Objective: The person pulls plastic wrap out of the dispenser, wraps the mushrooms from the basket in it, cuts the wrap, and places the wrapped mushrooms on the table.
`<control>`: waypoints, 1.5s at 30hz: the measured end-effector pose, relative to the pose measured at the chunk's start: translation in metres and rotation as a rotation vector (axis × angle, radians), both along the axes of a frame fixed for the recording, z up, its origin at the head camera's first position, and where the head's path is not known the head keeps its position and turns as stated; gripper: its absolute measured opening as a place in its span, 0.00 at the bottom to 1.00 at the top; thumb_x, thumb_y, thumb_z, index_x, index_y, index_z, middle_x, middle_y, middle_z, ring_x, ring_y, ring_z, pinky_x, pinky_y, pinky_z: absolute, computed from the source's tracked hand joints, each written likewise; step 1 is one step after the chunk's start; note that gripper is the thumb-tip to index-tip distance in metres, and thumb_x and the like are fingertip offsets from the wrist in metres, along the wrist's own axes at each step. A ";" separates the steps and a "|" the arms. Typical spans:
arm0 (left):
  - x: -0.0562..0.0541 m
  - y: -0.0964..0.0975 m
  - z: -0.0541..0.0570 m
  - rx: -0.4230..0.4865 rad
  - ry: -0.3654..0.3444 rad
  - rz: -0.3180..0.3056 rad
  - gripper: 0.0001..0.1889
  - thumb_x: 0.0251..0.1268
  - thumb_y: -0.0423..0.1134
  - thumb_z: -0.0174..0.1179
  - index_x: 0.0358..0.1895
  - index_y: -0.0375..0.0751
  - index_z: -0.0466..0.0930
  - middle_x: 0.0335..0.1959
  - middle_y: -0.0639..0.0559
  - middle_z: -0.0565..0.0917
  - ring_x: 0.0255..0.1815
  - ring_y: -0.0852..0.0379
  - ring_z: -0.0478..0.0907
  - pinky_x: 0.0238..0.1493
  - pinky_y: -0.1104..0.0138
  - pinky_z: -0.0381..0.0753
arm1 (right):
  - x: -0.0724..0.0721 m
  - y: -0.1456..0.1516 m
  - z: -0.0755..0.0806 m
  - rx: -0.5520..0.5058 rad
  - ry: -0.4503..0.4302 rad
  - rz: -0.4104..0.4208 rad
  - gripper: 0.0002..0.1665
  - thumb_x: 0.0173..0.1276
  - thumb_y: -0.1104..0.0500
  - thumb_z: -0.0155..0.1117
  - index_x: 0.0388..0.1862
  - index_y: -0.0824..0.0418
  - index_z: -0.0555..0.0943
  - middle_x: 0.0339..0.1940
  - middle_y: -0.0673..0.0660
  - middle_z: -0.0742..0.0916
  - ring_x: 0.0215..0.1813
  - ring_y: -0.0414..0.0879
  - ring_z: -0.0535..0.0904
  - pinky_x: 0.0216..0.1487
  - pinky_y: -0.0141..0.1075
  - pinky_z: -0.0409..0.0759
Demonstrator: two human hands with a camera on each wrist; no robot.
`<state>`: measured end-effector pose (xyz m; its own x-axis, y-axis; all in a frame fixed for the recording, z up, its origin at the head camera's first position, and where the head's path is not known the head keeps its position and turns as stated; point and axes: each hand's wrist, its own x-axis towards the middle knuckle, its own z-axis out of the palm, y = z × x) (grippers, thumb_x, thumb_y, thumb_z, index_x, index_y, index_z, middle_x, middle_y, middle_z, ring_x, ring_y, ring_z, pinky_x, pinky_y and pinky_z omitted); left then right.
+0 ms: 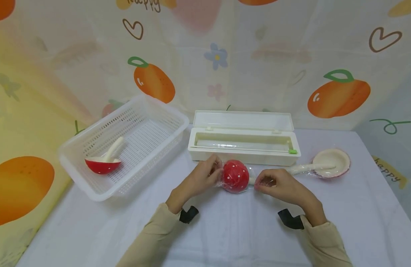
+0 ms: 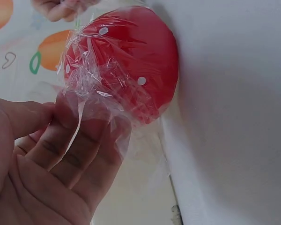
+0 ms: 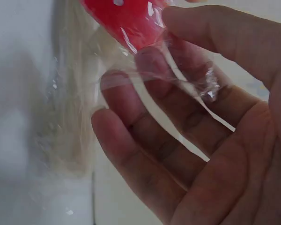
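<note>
Between the two hands, a red ladle with white dots lies bowl down on the table. Clear cling film covers its bowl in crumpled folds. My left hand pinches a gathered edge of the film at the bowl's left side. On the other side, my right hand pinches film beside the pale handle, which it partly hides. In the right wrist view a loose flap of film lies across the right fingers.
Behind the hands stands a white cling film dispenser, lid raised, with a green slider. A film-wrapped ladle lies at right, bowl upward. The white basket at left holds another red ladle with a cream handle.
</note>
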<state>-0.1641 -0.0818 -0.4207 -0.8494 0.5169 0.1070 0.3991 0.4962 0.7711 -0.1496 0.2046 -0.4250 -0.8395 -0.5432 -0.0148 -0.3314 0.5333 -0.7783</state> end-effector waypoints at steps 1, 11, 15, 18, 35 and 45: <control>0.001 0.000 -0.001 0.013 -0.007 -0.011 0.04 0.72 0.31 0.55 0.42 0.38 0.69 0.23 0.51 0.76 0.25 0.63 0.69 0.26 0.75 0.70 | 0.000 -0.002 -0.002 0.010 -0.011 0.014 0.03 0.65 0.59 0.69 0.37 0.55 0.85 0.34 0.47 0.87 0.38 0.36 0.80 0.43 0.30 0.82; 0.005 -0.003 -0.011 -0.042 0.005 -0.091 0.05 0.70 0.30 0.58 0.43 0.40 0.70 0.28 0.50 0.79 0.29 0.64 0.71 0.33 0.76 0.75 | -0.002 -0.016 -0.013 0.094 0.036 -0.005 0.07 0.68 0.60 0.66 0.41 0.62 0.85 0.31 0.51 0.87 0.34 0.38 0.78 0.37 0.30 0.79; 0.007 -0.004 -0.011 -0.043 -0.012 -0.126 0.06 0.69 0.30 0.59 0.42 0.40 0.71 0.31 0.49 0.81 0.32 0.63 0.74 0.37 0.75 0.78 | -0.002 -0.020 -0.016 0.121 0.157 -0.191 0.21 0.54 0.59 0.78 0.45 0.62 0.81 0.35 0.55 0.83 0.39 0.47 0.76 0.40 0.37 0.78; 0.009 -0.004 -0.012 -0.031 -0.041 -0.141 0.06 0.68 0.29 0.60 0.40 0.40 0.73 0.33 0.49 0.83 0.35 0.62 0.78 0.40 0.74 0.79 | -0.003 -0.022 -0.022 0.141 0.179 -0.191 0.31 0.53 0.59 0.79 0.55 0.66 0.78 0.49 0.61 0.83 0.52 0.56 0.77 0.52 0.49 0.79; 0.021 -0.015 -0.020 -0.076 -0.135 0.109 0.29 0.57 0.41 0.72 0.57 0.34 0.70 0.46 0.43 0.76 0.45 0.53 0.73 0.46 0.63 0.76 | -0.002 -0.027 -0.030 0.098 0.156 -0.082 0.16 0.52 0.71 0.67 0.37 0.59 0.76 0.34 0.50 0.77 0.39 0.43 0.71 0.42 0.35 0.74; 0.023 -0.002 -0.030 0.024 -0.338 -0.018 0.33 0.64 0.28 0.52 0.74 0.29 0.57 0.60 0.36 0.79 0.52 0.49 0.79 0.54 0.61 0.81 | 0.004 -0.029 -0.023 0.099 0.085 -0.025 0.25 0.52 0.69 0.67 0.51 0.62 0.74 0.48 0.56 0.78 0.53 0.50 0.75 0.58 0.49 0.77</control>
